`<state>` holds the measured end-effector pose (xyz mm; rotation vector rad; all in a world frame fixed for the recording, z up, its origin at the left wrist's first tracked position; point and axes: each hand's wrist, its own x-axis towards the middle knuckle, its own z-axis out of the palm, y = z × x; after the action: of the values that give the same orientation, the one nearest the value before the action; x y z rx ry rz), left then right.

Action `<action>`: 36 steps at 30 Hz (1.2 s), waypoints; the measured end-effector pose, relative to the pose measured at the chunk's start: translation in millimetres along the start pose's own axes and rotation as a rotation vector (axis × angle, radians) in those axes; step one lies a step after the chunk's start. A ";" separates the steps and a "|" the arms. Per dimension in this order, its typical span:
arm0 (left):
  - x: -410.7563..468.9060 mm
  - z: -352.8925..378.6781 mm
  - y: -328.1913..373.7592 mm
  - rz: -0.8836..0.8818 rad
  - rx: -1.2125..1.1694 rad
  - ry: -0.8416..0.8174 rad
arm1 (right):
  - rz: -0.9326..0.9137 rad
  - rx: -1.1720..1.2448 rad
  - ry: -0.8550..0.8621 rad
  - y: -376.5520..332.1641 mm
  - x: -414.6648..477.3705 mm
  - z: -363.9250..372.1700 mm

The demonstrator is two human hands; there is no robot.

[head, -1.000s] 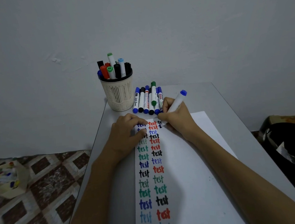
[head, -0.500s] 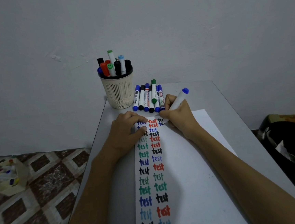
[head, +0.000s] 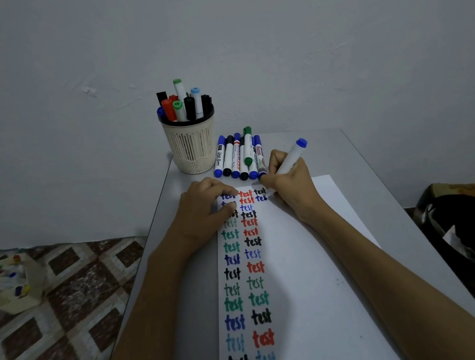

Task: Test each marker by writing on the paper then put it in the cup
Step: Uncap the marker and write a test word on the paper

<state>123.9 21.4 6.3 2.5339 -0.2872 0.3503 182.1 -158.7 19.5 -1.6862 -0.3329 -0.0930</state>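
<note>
Near the grey table's point(head: 352, 164) far edge, right hand point(head: 288, 185) grips a white blue-capped marker point(head: 293, 156) mid-word on the white paper sheet point(head: 312, 288), left hand point(head: 204, 211) loose-fingered pinning it; several upright markers point(head: 184, 107) fill the cream slotted cup point(head: 190, 151), six-odd capped markers point(head: 239, 159) beside it likely remain.

Paper point(head: 297, 289), far end: your right hand point(head: 291, 188) hides the marker point(head: 289, 160) tip — left hand point(head: 204, 208) covers some words; near end cut off.

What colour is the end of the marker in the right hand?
Blue end on a white marker; head view.
</note>
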 end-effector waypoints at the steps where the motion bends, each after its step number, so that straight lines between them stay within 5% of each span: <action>1: -0.2 -0.4 0.5 -0.001 0.000 -0.002 | 0.001 0.001 0.018 -0.2 0.0 -0.7; 14: -0.1 0.6 1.1 -0.030 -0.090 0.027 | -0.009 0.000 0.045 -4.1 -1.6 1.0; 21: 0.3 1.1 1.6 -0.038 -0.283 0.194 | 0.016 0.055 0.011 -5.9 -0.5 -0.3; 26: 2.2 -3.9 7.7 -0.095 -0.472 0.312 | 0.079 0.470 0.124 -5.8 -1.4 -11.9; 31: -0.3 -5.4 16.6 -0.120 -0.642 0.230 | 0.161 0.810 -0.048 -12.9 -1.0 -15.0; 36: -0.1 -7.4 17.6 -0.137 -0.751 0.252 | 0.195 0.759 -0.076 -18.9 -3.7 -13.2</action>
<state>117.6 11.1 21.1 1.7406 -0.1121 0.4092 175.1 -170.3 38.6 -0.9608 -0.2177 0.2208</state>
